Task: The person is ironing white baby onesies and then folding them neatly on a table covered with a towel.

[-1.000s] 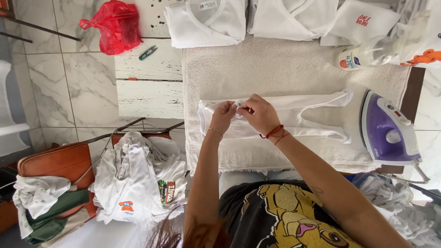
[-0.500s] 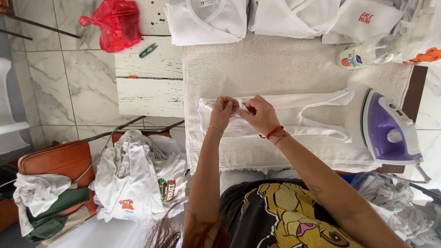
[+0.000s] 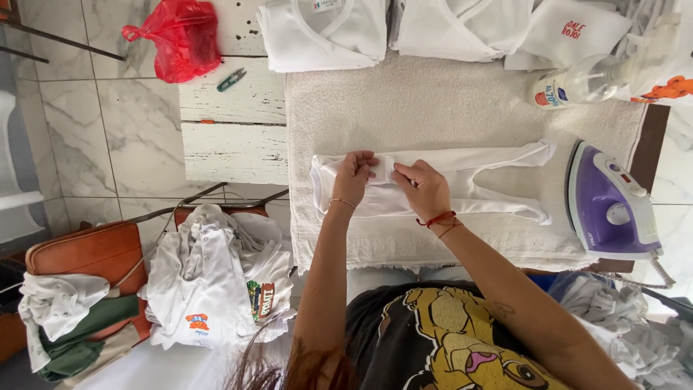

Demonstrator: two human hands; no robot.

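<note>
A small white baby garment with footed legs [image 3: 469,180] lies flat on a cream towel [image 3: 440,108] that covers the table. My left hand [image 3: 354,177] pinches the fabric near the garment's waist, thumb and fingers closed on it. My right hand [image 3: 424,189], with a red string at the wrist, grips the same fold just beside the left hand. The two hands almost touch. The garment's legs stretch to the right toward the iron.
A purple and white iron [image 3: 613,206] rests at the towel's right end. Folded white clothes [image 3: 325,29] line the far edge, with a spray bottle [image 3: 577,83] next to them. A red plastic bag [image 3: 173,36] and a pile of unfolded clothes [image 3: 216,282] on a chair are at the left.
Both hands have stayed at the garment's waist, shifting slightly as they work the fold. The garment now lies a little flatter and straighter.
</note>
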